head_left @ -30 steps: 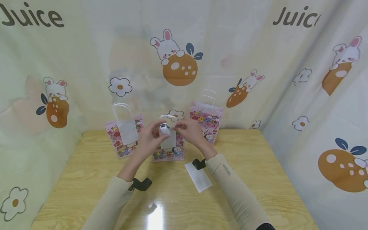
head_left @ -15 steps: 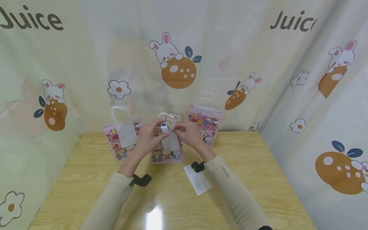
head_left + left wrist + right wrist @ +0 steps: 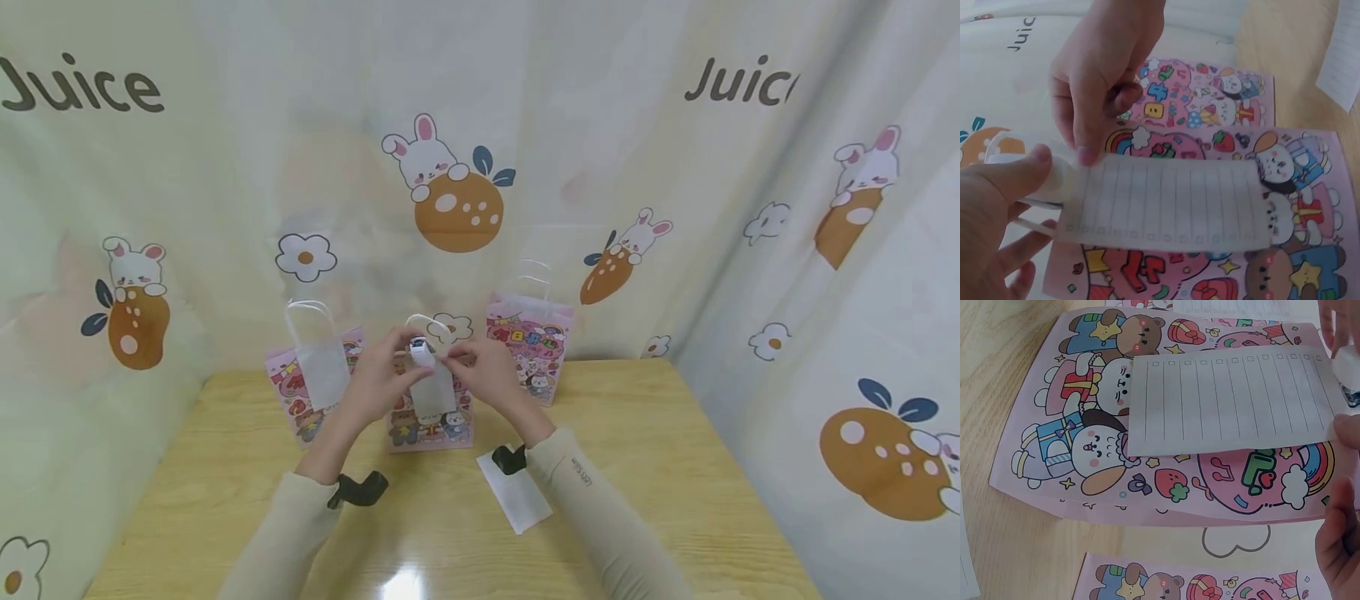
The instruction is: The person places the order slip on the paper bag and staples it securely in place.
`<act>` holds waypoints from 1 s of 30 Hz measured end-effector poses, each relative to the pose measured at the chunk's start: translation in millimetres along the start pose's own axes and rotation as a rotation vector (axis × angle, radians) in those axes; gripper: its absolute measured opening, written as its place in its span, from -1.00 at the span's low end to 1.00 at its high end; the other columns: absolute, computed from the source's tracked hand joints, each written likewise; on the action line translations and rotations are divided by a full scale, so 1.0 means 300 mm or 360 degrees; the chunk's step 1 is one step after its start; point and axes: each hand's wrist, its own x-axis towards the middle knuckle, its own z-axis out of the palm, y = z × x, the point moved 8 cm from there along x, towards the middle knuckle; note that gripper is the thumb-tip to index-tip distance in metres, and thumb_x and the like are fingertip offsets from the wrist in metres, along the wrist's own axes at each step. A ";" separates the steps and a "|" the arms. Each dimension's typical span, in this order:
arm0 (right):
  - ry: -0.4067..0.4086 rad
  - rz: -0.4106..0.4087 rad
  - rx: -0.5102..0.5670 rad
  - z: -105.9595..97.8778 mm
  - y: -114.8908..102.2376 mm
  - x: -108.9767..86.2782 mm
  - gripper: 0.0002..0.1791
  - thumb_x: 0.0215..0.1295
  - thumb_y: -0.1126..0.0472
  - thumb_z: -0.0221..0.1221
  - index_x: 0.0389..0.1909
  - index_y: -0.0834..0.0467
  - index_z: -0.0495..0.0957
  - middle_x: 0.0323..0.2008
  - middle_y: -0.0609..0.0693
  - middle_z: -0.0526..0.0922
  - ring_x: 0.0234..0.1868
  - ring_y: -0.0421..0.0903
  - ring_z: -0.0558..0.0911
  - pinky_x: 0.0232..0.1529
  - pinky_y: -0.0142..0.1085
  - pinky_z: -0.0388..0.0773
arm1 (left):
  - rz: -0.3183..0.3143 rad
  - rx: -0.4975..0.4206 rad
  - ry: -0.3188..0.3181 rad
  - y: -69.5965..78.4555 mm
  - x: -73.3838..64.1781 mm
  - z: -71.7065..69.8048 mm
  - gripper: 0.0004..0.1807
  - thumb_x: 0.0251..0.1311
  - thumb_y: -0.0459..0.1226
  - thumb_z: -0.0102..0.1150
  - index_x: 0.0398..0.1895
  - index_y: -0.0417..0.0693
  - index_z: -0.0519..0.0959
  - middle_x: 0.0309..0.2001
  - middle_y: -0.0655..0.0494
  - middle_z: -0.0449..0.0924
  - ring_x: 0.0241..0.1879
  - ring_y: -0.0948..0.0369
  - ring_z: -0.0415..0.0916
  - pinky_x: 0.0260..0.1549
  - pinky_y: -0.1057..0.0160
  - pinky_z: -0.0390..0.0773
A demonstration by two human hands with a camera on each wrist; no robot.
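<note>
Left hand (image 3: 375, 379) grips small white device (image 3: 422, 354), right hand (image 3: 491, 373) pinches lined slip (image 3: 1166, 203) at top of middle bag (image 3: 430, 430) — positions little changed over the past second, work there seemingly unfinished.

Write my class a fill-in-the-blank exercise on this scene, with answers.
____ pink bags are visible.
The left grip holds a device coloured mainly ____.
The right grip pinches a lined sheet in front of the ____ bag.
The backdrop reads ____ at upper left.
Missing words: three; white; middle; Juice.
</note>
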 end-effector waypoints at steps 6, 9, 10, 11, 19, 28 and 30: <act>0.0104 -0.0064 0.0039 -0.003 -0.009 0.031 -0.85 0.19 0.13 0.36 -0.33 0.14 0.73 -0.34 -0.04 0.71 -0.42 -0.20 0.67 -0.41 -0.40 0.57 | 0.0127 0.0137 0.0021 0.017 0.032 -0.039 -0.46 0.08 -0.30 0.43 0.12 -0.11 0.43 -0.01 -0.03 0.63 0.00 0.07 0.58 -0.10 0.12 0.60; 0.0146 -0.0039 0.0073 -0.008 -0.002 0.039 -0.86 0.18 0.14 0.37 -0.35 0.14 0.73 -0.34 -0.04 0.71 -0.44 -0.21 0.67 -0.45 -0.42 0.57 | 0.0152 0.0197 -0.0023 0.014 0.047 -0.033 -0.49 0.11 -0.28 0.41 0.10 -0.05 0.41 0.00 0.00 0.63 0.00 0.10 0.57 -0.07 0.11 0.57; 0.0150 -0.0033 0.0083 -0.007 0.001 0.039 -0.86 0.17 0.14 0.37 -0.35 0.14 0.73 -0.35 -0.05 0.71 -0.45 -0.21 0.67 -0.45 -0.43 0.57 | 0.0150 0.0205 -0.0041 0.010 0.048 -0.028 -0.50 0.11 -0.28 0.41 0.09 -0.04 0.41 0.01 0.01 0.63 0.01 0.11 0.56 -0.06 0.11 0.57; 0.0152 -0.0030 0.0083 -0.005 0.003 0.037 -0.87 0.18 0.14 0.37 -0.36 0.13 0.73 -0.35 -0.05 0.71 -0.45 -0.22 0.67 -0.46 -0.43 0.56 | 0.0138 0.0204 -0.0062 0.003 0.049 -0.022 -0.50 0.12 -0.28 0.40 0.09 -0.05 0.41 0.02 0.01 0.63 0.02 0.11 0.56 -0.06 0.11 0.56; 0.0196 -0.0090 0.0092 0.007 0.000 0.012 -0.88 0.16 0.15 0.38 -0.38 0.13 0.73 -0.39 -0.04 0.70 -0.48 -0.21 0.66 -0.47 -0.40 0.55 | 0.0048 0.0203 -0.0144 -0.037 0.037 0.011 -0.47 0.12 -0.26 0.40 0.14 -0.09 0.42 0.05 0.03 0.61 0.02 0.14 0.55 -0.06 0.15 0.57; 0.0194 -0.0093 -0.0001 0.023 -0.011 0.004 -0.86 0.16 0.12 0.38 -0.39 0.12 0.72 -0.39 -0.04 0.70 -0.45 -0.20 0.66 -0.46 -0.39 0.54 | -0.0018 0.0184 -0.0232 -0.058 0.046 0.021 -0.46 0.06 -0.28 0.45 0.12 -0.12 0.46 -0.02 0.03 0.61 -0.05 0.12 0.57 -0.08 0.13 0.57; 0.0183 -0.0108 -0.0069 0.024 -0.014 0.005 -0.87 0.16 0.11 0.37 -0.41 0.10 0.73 -0.40 -0.07 0.70 -0.44 -0.20 0.64 -0.43 -0.37 0.51 | -0.0039 0.0169 -0.0260 -0.066 0.047 0.026 -0.49 0.06 -0.27 0.45 0.08 -0.09 0.47 -0.05 0.07 0.61 -0.06 0.14 0.56 -0.08 0.15 0.56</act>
